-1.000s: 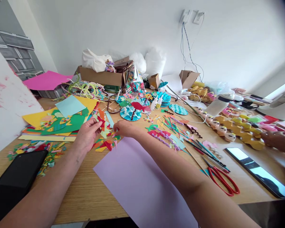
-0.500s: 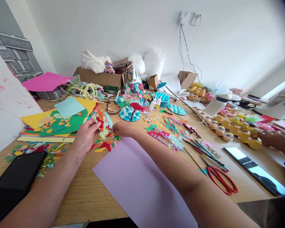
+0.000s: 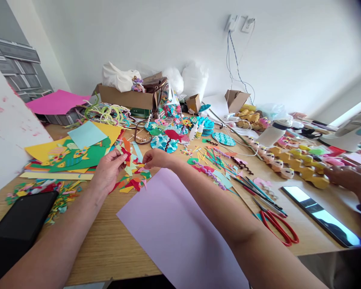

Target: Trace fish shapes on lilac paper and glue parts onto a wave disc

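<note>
My left hand [image 3: 112, 165] pinches small paper scraps [image 3: 125, 154], one of them red, over a heap of coloured paper pieces [image 3: 134, 184]. Beside it, my right hand [image 3: 155, 158] reaches to the right side of that heap with its fingers closed together. Whether a scrap is between those fingers I cannot make out. A lilac paper sheet [image 3: 171, 216] lies on the table under my right forearm. Left of my left hand is a stack of coloured sheets with paper fish on a green sheet [image 3: 90, 158].
A black phone [image 3: 22, 218] lies at the left. Red-handled scissors [image 3: 278, 224] and another phone [image 3: 321, 216] are at the right. Another person's hand [image 3: 345, 176] touches the painted egg-carton strips [image 3: 314, 176]. Glue bottles [image 3: 195, 131] stand behind the heap.
My right hand has shifted slightly upward at the heap. My left hand stays nearly where it was, still pinching the scraps. The view has moved a little.
</note>
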A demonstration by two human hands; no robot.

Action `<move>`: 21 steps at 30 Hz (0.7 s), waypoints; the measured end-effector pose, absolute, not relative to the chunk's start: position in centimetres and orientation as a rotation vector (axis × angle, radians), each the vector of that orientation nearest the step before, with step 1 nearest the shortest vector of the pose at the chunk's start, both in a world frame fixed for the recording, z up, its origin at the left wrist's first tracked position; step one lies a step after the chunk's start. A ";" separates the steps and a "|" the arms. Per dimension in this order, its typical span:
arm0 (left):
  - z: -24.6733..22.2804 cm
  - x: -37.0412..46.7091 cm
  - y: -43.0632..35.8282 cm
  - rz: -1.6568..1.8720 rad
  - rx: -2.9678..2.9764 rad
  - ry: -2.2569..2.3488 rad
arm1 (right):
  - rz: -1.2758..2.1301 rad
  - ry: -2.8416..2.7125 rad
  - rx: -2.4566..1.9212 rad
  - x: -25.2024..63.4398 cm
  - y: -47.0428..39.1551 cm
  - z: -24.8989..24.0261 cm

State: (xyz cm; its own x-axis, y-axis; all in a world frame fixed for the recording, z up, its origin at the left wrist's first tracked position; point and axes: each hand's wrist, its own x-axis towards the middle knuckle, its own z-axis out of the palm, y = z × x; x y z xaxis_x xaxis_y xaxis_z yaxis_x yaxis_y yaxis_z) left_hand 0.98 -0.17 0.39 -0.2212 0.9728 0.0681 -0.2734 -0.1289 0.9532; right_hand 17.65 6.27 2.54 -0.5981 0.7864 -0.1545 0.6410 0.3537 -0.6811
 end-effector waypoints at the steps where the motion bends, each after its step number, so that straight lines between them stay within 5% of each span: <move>1: 0.4 1.0 -0.2 1.564 0.953 1.087 | 1.114 -2.369 -1.286 17.7 6.3 2.4; 14: -0.1 1.6 0.0 1.633 0.887 1.143 | 1.577 -1.436 -0.897 15.9 3.1 3.5; 21: 0.0 2.2 -0.4 1.652 0.831 1.079 | 1.413 -1.394 -0.989 12.7 3.6 1.6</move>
State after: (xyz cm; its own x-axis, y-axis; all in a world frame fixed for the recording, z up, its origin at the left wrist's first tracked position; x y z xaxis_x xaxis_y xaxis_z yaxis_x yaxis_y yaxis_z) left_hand 2.18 -0.36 0.02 -0.3079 0.9507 0.0368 -0.3487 -0.1488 0.9253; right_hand 12.65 3.65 1.63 -0.2838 0.9578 0.0462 -0.0594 0.0305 -0.9978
